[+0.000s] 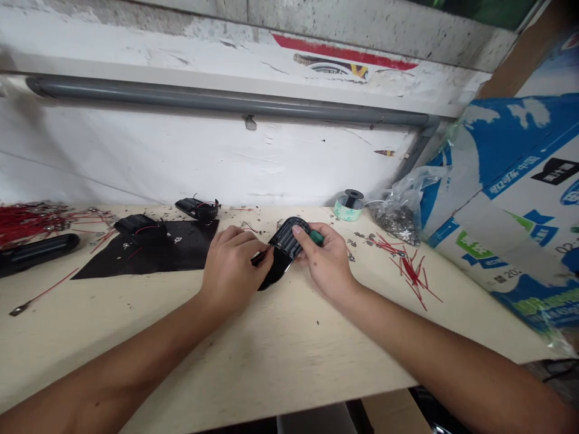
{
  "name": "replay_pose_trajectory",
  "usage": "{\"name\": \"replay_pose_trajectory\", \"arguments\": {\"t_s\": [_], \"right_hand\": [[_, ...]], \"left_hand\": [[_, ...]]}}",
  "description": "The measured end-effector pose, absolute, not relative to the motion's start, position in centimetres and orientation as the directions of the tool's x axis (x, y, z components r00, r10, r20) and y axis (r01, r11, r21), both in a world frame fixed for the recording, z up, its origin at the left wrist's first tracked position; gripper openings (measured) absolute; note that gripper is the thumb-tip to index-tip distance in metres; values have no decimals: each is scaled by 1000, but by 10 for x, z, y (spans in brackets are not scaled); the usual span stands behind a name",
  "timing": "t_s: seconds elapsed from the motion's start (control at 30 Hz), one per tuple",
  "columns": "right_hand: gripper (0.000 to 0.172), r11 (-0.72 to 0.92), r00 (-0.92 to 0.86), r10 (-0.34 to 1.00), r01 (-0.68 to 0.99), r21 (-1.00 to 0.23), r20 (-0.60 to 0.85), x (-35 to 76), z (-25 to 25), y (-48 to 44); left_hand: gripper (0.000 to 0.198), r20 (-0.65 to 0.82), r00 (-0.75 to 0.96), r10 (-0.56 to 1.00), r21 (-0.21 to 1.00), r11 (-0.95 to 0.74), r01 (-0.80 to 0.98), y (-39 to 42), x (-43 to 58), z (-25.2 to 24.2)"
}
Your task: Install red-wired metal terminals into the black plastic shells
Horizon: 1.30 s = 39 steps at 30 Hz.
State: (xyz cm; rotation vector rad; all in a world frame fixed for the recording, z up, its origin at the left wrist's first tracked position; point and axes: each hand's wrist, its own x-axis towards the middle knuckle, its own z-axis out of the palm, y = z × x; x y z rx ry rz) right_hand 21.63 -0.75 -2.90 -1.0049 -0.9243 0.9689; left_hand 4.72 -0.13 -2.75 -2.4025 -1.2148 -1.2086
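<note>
black plastic housing [284, 248]: oval, matte, ribbed on upper face. laid on tabletop [280, 349] approx. centre, between both hands.

left hand [235, 265]: fingers curled together, pinched on a thin dark piece [261, 257] at housing's left edge. wire or tool tip, cannot be told.

right hand [328, 262]: closed round a green handle [317, 237], glossy. index fingertip pressed on housing's far rim.

nearby items:
- black sheet [149, 253]: flat, matte, left of hands, small metal bits scattered on it.
- second black shell [140, 228]: set on sheet's far part.
- third shell [199, 209]: behind it, near wall, w/ red lead attached.
- long black bar [36, 252]: rounded ends, far left.
- red wire bundle [22, 220]: tangled, behind the bar.
- single red lead [43, 294]: metal terminal at one end, front left.
- cut red wires [409, 265]: thin, loose, strewn right of right hand.
- spool [349, 205]: pale green w/ black core, against wall.
- clear bag [400, 211]: crinkled, filled w/ small grey metal parts, just beside spool.

surface: pale board, smooth, speckled w/ dark debris.

room: white wall [181, 157], paint flaked and scuffed. grey pipe [217, 102] run horizontally along it, bent downward at right end. printed carton [520, 199], blue/white, stood at table's right edge.
</note>
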Motion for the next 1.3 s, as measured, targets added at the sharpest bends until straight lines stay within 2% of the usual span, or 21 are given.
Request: {"name": "replay_pose_trajectory", "arguments": {"t_s": [0.17,0.47,0.67,0.87,1.03,1.3], "right_hand": [[39,255,302,932,-157,-954,199,219,-32,-6],[39,251,284,940,-195,-948,190,217,-33,-6],[39,192,298,946,-192,-962,130,217,-27,-8],[42,167,292,951,-212,-963,101,216,-23,-10],[42,218,292,943,-190,-957,157,216,-26,-9],[41,224,321,932,-138,-965,170,219,-26,-7]], "left_hand": [[26,696,390,603,164,-662,731,1,46,-28],[28,703,409,582,103,-653,751,-1,47,-28],[26,628,457,629,144,-672,726,1,46,-28],[26,621,365,694,212,-597,774,-1,48,-28],[29,640,456,618,150,-683,715,1,46,-30],[25,699,451,555,108,-705,701,3,45,-32]]}}
